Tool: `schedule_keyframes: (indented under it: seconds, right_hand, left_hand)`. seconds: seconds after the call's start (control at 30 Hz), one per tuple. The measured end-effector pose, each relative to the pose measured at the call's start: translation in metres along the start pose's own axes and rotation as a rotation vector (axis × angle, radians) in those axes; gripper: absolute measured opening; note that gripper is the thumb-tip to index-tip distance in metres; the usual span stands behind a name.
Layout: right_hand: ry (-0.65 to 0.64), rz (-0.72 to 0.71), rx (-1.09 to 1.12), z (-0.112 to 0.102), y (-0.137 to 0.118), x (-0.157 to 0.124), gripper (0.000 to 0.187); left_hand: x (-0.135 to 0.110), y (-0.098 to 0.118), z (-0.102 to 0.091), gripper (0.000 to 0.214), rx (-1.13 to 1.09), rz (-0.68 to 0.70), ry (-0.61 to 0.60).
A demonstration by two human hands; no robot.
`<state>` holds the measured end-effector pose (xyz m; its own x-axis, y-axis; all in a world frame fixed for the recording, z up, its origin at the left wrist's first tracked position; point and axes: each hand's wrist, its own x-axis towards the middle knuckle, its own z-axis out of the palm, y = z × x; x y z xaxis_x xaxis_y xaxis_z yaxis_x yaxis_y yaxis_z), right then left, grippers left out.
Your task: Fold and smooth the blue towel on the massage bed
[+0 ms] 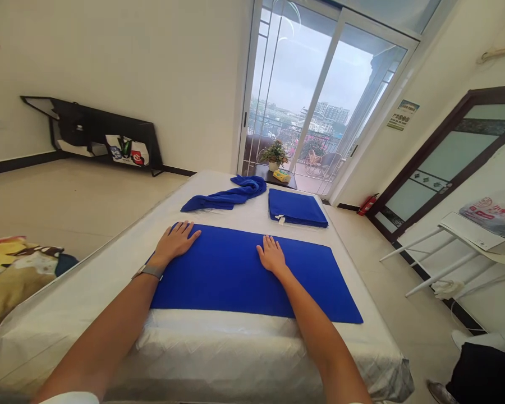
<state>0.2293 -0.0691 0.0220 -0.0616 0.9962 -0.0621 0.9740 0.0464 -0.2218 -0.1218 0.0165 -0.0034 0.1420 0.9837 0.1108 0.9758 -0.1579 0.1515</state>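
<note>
A blue towel (231,275) lies spread flat as a long rectangle across the plastic-covered mattress (219,348). My left hand (175,242) rests palm down on its far left corner, fingers out, with a band on the wrist. Near the middle of its far edge, my right hand (272,253) presses flat with the fingers stretched forward. Beyond it on the right sits a folded stack of blue towels (297,206) with a small white tag at its near side. Another blue towel (231,196) lies crumpled and twisted at the far left of the mattress.
Yellow and brown fabric (17,275) lies at the left side. A small table with a potted plant (274,154) and a yellow packet (281,176) stands past the mattress. At the right are a white table (471,230) and a fire extinguisher (367,205). A black rack (105,132) leans by the wall.
</note>
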Motion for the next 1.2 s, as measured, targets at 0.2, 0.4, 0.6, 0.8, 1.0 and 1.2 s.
schedule_keyframes:
  seconds: [0.2, 0.4, 0.6, 0.8, 1.0, 1.2]
  right_hand:
    - [0.002, 0.144, -0.056, -0.015, 0.097, -0.022, 0.068]
    - [0.066, 0.472, -0.098, -0.032, 0.208, -0.061, 0.069]
    - [0.106, 0.501, -0.081, -0.027, 0.219, -0.065, 0.070]
    - [0.117, 0.492, -0.063, -0.028, 0.216, -0.064, 0.070]
    - [0.130, 0.492, -0.059, -0.029, 0.216, -0.066, 0.069]
    - [0.125, 0.495, -0.074, -0.029, 0.215, -0.066, 0.069]
  left_hand:
    - [0.002, -0.002, 0.000, 0.078, 0.013, -0.017, -0.031]
    - [0.003, -0.004, 0.002, 0.076, 0.034, -0.004, -0.020]
    - [-0.003, -0.003, -0.003, 0.072, 0.088, 0.032, 0.090]
    - [-0.017, 0.079, -0.019, 0.066, 0.030, 0.245, 0.198]
    - [-0.058, 0.207, 0.007, 0.073, -0.080, 0.571, 0.005]
    - [-0.076, 0.182, 0.018, 0.078, -0.076, 0.479, -0.095]
